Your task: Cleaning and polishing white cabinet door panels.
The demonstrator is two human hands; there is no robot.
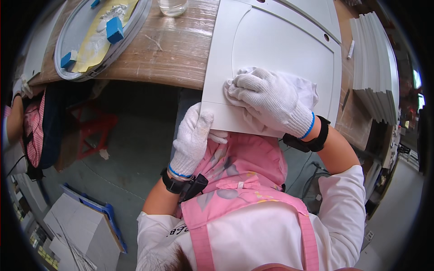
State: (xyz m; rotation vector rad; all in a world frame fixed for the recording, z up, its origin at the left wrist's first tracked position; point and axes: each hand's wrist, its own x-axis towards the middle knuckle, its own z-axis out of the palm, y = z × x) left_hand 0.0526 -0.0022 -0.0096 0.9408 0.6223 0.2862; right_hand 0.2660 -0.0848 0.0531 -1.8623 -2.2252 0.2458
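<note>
A white door panel (280,34) with a grooved inner outline lies on the table, its near end jutting over the edge toward my lap. My right hand (271,97), in a white knit glove, is closed on a white cloth (303,90) and presses it against the panel's face. Part of the cloth spreads out beyond my fingers. My left hand (194,137), gloved the same way, grips the panel's near left corner, thumb on top and fingers partly hidden beneath it.
Blue sanding blocks (115,30) and yellow paper with white paste (97,38) sit on a round grey tray (58,54). A glass jar (173,6) stands behind. White panels (373,67) are stacked at right. Another person's arm (16,117) shows far left, near a red stool (97,128).
</note>
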